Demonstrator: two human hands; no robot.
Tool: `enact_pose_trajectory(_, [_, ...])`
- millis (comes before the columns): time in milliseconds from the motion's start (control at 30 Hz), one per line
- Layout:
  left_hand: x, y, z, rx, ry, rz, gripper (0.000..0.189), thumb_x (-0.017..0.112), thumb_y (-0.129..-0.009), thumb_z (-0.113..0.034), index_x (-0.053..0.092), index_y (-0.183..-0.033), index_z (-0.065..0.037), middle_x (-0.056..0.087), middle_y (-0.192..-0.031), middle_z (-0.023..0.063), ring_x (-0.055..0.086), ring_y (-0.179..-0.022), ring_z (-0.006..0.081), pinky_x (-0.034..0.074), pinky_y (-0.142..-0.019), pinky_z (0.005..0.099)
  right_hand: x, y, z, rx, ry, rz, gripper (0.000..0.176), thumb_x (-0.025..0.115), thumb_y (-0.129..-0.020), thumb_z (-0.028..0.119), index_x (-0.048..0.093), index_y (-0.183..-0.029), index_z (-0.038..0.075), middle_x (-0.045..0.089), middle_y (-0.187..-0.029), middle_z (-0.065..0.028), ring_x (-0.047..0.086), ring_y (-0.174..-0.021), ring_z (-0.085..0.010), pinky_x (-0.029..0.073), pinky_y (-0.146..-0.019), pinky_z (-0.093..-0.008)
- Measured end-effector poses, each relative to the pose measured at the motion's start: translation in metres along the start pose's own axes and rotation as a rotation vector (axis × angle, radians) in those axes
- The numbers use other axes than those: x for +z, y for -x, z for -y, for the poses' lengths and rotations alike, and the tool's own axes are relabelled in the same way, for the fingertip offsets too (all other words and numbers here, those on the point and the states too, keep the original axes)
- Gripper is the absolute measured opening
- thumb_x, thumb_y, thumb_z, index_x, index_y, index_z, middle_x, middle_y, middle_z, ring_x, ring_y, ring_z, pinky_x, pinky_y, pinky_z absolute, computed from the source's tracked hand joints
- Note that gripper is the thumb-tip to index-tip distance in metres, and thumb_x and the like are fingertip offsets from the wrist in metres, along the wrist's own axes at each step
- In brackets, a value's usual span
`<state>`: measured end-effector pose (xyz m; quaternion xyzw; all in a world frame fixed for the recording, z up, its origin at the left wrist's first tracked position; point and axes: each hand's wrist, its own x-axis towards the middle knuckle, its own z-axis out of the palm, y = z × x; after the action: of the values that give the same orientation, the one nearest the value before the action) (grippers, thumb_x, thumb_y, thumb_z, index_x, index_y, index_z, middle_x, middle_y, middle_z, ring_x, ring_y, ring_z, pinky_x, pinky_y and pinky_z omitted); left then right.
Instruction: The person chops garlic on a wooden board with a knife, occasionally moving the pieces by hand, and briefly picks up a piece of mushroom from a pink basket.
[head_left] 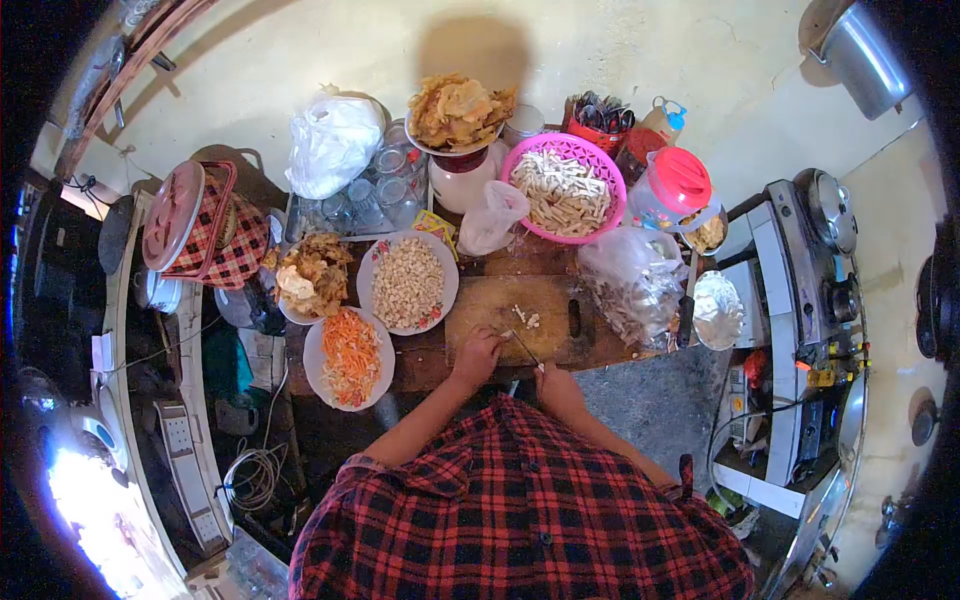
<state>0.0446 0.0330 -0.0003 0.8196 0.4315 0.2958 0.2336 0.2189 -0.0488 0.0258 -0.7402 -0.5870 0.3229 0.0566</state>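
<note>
My right hand [560, 390] is closed round the handle of a knife [524, 346], whose blade points up and left over a wooden cutting board [476, 298]. My left hand [478, 354] rests at the board's lower edge with its fingers curled together, close to the blade tip; what it pinches is too small to make out. Several small pale cut pieces [531, 320] lie on the board just beyond the knife. Left of the board stands a plate of diced pale pieces [408, 284], and nearer me a plate of shredded carrot and other pale shreds [350, 358].
A pink basket [622, 196] of pale sticks stands behind the board. To its right lies a clear plastic bag [632, 270], beside another knife [686, 318]. Fried food [462, 112] tops a container at the back; glass jars [368, 200] stand left. A stove [795, 270] is at right.
</note>
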Motion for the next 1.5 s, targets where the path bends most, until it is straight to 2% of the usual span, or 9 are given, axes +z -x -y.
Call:
enact_pose_trajectory(400, [0.004,-0.001,0.003,-0.025,0.019,-0.003,0.012,0.058,-0.071,-0.005,0.063,-0.081,-0.001,0.058,-0.081,0.0142,0.053,-0.086,0.0306,0.041,-0.083,0.0378,0.006,-0.002,0.001,0.011,0.035,-0.011,0.032,0.042,-0.089,0.031,0.048,-0.091,-0.001,0.058,-0.073,-0.0259,0.057,-0.069,-0.0434,0.044,-0.061,-0.053])
enact_pose_trajectory(500, [-0.004,-0.004,-0.001,-0.016,0.008,0.011,0.011,0.059,-0.07,-0.006,0.063,-0.08,-0.001,0.058,-0.082,0.014,0.054,-0.087,0.0304,0.042,-0.082,0.0377,0.012,-0.009,-0.002,-0.021,0.048,-0.006,0.033,0.042,-0.089,0.031,0.048,-0.091,-0.001,0.059,-0.073,-0.0257,0.057,-0.07,-0.0432,0.044,-0.061,-0.0528])
enact_pose_trajectory(567, [-0.006,-0.004,-0.003,-0.076,0.006,0.084,0.012,0.059,-0.07,-0.005,0.062,-0.081,0.0,0.058,-0.084,0.0145,0.054,-0.088,0.0305,0.043,-0.081,0.0377,0.017,-0.013,-0.004,-0.039,0.059,0.004,0.033,0.042,-0.089,0.031,0.048,-0.091,-0.001,0.059,-0.073,-0.0257,0.057,-0.07,-0.0433,0.044,-0.061,-0.0528])
enact_pose_trajectory(767, [0.001,-0.002,0.001,-0.016,0.02,-0.034,0.011,0.06,-0.069,-0.004,0.061,-0.079,0.001,0.058,-0.083,0.0145,0.055,-0.086,0.0308,0.045,-0.077,0.0376,0.009,-0.013,0.007,-0.006,0.039,-0.008,0.033,0.042,-0.089,0.031,0.049,-0.092,-0.001,0.059,-0.072,-0.0264,0.057,-0.069,-0.0443,0.044,-0.062,-0.0532])
enact_pose_trajectory(967, [0.001,-0.002,0.001,-0.039,0.001,-0.009,0.008,0.06,-0.07,-0.005,0.06,-0.076,0.001,0.058,-0.081,0.0136,0.054,-0.082,0.0308,0.046,-0.073,0.0386,0.006,-0.006,0.006,0.028,0.034,0.014,0.034,0.042,-0.089,0.031,0.05,-0.091,-0.002,0.058,-0.073,-0.0266,0.057,-0.07,-0.0444,0.044,-0.062,-0.0531])
enact_pose_trajectory(1067, [-0.003,-0.003,-0.003,-0.022,-0.004,-0.029,0.006,0.06,-0.071,-0.004,0.06,-0.073,0.001,0.058,-0.079,0.0133,0.054,-0.08,0.0312,0.045,-0.071,0.0394,0.015,-0.013,0.001,-0.041,0.029,-0.005,0.035,0.042,-0.089,0.032,0.05,-0.091,-0.002,0.059,-0.073,-0.0266,0.057,-0.07,-0.0442,0.045,-0.062,-0.0527])
enact_pose_trajectory(1267, [-0.006,-0.004,-0.006,-0.075,0.046,-0.008,0.007,0.06,-0.072,-0.006,0.059,-0.074,0.001,0.058,-0.081,0.0144,0.055,-0.08,0.0322,0.045,-0.072,0.0395,0.016,-0.019,0.01,0.002,0.047,-0.034,0.034,0.043,-0.088,0.031,0.05,-0.09,-0.003,0.059,-0.074,-0.0264,0.057,-0.07,-0.044,0.045,-0.061,-0.0524])
enact_pose_trajectory(1500, [0.0,-0.001,0.001,-0.073,0.048,-0.016,0.009,0.06,-0.071,-0.006,0.059,-0.077,0.001,0.058,-0.083,0.0148,0.054,-0.083,0.0323,0.045,-0.076,0.0389,0.019,-0.011,0.006,-0.055,0.058,-0.061,0.033,0.043,-0.089,0.03,0.049,-0.086,-0.003,0.058,-0.067,-0.0259,0.058,-0.064,-0.0431,0.046,-0.056,-0.0514])
